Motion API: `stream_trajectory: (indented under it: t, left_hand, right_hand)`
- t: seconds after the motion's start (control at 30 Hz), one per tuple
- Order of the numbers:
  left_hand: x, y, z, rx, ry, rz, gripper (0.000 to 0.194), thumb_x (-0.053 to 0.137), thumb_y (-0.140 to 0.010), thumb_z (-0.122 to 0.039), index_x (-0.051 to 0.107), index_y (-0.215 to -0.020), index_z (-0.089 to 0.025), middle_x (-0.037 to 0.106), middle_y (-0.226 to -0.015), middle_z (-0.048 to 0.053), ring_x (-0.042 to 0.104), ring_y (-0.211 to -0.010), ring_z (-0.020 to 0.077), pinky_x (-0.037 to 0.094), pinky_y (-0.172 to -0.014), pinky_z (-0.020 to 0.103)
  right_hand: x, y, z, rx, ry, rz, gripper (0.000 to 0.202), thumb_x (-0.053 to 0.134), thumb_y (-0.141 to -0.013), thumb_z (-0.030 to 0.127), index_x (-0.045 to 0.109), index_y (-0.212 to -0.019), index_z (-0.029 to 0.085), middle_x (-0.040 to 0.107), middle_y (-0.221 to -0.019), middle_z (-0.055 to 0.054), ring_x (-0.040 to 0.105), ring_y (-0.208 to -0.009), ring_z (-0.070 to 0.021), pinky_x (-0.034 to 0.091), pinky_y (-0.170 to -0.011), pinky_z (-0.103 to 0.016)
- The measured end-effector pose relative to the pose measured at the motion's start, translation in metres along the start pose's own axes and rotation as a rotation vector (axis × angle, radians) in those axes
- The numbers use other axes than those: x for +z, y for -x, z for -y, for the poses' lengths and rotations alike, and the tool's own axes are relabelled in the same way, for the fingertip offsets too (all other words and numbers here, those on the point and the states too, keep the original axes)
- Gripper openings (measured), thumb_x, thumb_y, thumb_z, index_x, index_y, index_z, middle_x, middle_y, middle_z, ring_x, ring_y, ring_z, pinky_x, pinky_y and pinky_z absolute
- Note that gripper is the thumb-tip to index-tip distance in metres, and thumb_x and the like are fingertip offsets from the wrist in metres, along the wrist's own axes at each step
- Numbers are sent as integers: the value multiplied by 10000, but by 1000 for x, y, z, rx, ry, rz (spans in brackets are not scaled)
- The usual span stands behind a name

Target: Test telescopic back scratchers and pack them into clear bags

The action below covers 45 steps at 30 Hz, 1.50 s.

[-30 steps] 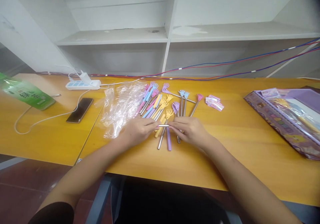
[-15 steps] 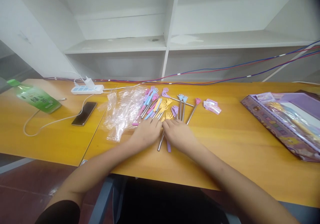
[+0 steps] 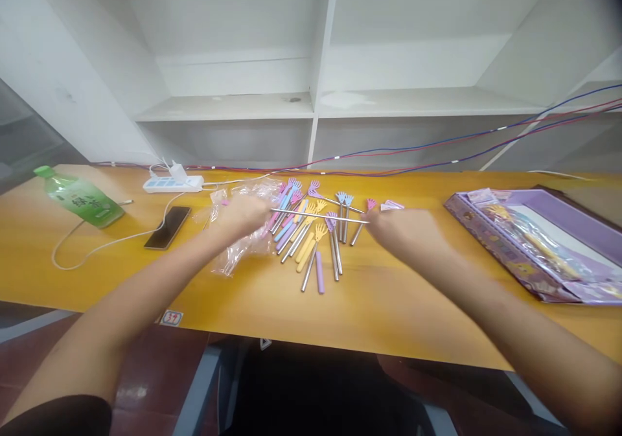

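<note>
A thin metal rod of an extended telescopic back scratcher [image 3: 321, 216] stretches nearly level between my two fists, above the table. My left hand [image 3: 249, 214] is closed around its left end, with a bit of pink showing past the fist. Its right end disappears into my closed right hand [image 3: 401, 229]. Below lie several small back scratchers with hand-shaped heads: yellow ones [image 3: 320, 231], purple ones [image 3: 332, 221], blue ones [image 3: 348, 200] and a pink one [image 3: 370, 204]. Loose coloured handle sleeves, such as a purple one [image 3: 319, 273], lie among them.
Crumpled clear plastic bags [image 3: 226, 254] lie under and beside my left hand. Further left are a phone [image 3: 168, 227], a power strip [image 3: 173, 184] with a white cable and a green bottle [image 3: 83, 199]. A purple box [image 3: 510, 248] with packaged items stands right. Small cards [image 3: 391, 205] lie behind my right hand.
My hands were together low over the pile; now they are raised and wide apart, with the metal rod drawn out between them. The view has shifted slightly.
</note>
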<state>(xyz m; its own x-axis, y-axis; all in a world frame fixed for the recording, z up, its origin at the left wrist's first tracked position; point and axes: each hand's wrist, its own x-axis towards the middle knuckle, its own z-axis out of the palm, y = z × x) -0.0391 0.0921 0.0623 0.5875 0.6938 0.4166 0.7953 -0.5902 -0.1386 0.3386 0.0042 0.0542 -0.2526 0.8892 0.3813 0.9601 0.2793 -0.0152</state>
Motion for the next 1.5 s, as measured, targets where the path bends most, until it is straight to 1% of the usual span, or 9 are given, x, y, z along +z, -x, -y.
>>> stream_trajectory:
  t: [0.07,0.17,0.47,0.7,0.87,1.1,1.2,1.4,1.5]
  left_hand:
    - [-15,19,35,9,-26,53,298,577,-1017,-305,776,-847,-161,665,-614,41,582,-536,157,343,-573,246]
    - [-25,49,60,44,-87,120,441,493,-1063,-428,727,-783,-179,673,-655,78,606,-578,187,348,-557,270]
    - [-19,76,47,90,-48,175,381,484,-1044,-374,676,-772,-188,647,-642,63,577,-542,175,386,-536,280]
    - [-9,79,49,143,-124,202,404,466,-1078,-356,666,-775,-178,665,-640,55,579,-539,164,398,-556,263]
    - [-4,83,53,141,-129,167,464,446,-1095,-371,659,-734,-171,696,-652,77,598,-539,176,387,-548,266]
    - [-20,92,56,68,-192,152,506,431,-1100,-413,705,-750,-169,689,-635,89,651,-568,191,414,-547,263]
    - [-24,69,28,-15,-225,262,422,469,-1075,-360,766,-850,-161,695,-630,105,687,-589,227,472,-576,288]
    - [-23,-5,-66,-73,-47,455,303,519,-1018,-157,811,-1100,-156,805,-898,170,796,-851,287,585,-782,361]
    - [-18,-16,-85,-85,-38,473,334,499,-1025,-165,813,-1137,-156,813,-929,177,807,-901,302,593,-808,370]
  right_hand:
    - [-17,23,-42,54,51,53,427,687,-967,213,528,-572,185,355,-398,16,141,-422,-43,160,-606,-359]
    - [-26,62,-91,43,78,231,568,674,-1014,541,485,-596,207,476,-504,-24,139,-454,-49,129,-611,-376]
    - [3,128,-147,23,16,233,820,293,-905,986,532,-634,250,454,-507,-75,223,-453,-113,119,-630,-411]
    - [11,142,-179,25,100,300,817,223,-930,952,549,-672,249,503,-539,-85,339,-465,-147,140,-602,-384]
    - [-1,142,-149,27,299,335,479,344,-1044,520,595,-749,238,636,-663,-101,571,-593,-248,208,-585,-341]
    - [-43,110,-113,427,360,473,432,429,-1075,504,746,-893,274,768,-866,-140,646,-660,-280,326,-583,-337]
    - [-43,74,-81,438,345,453,432,443,-1087,444,789,-947,225,779,-918,-162,671,-723,-271,346,-623,-340]
    - [-19,-2,39,280,277,355,375,446,-1062,281,803,-1092,173,786,-945,-165,744,-862,-261,384,-678,-294]
    - [-14,-19,71,288,273,311,363,453,-1030,186,813,-1056,147,767,-883,-184,766,-879,-284,434,-722,-303]
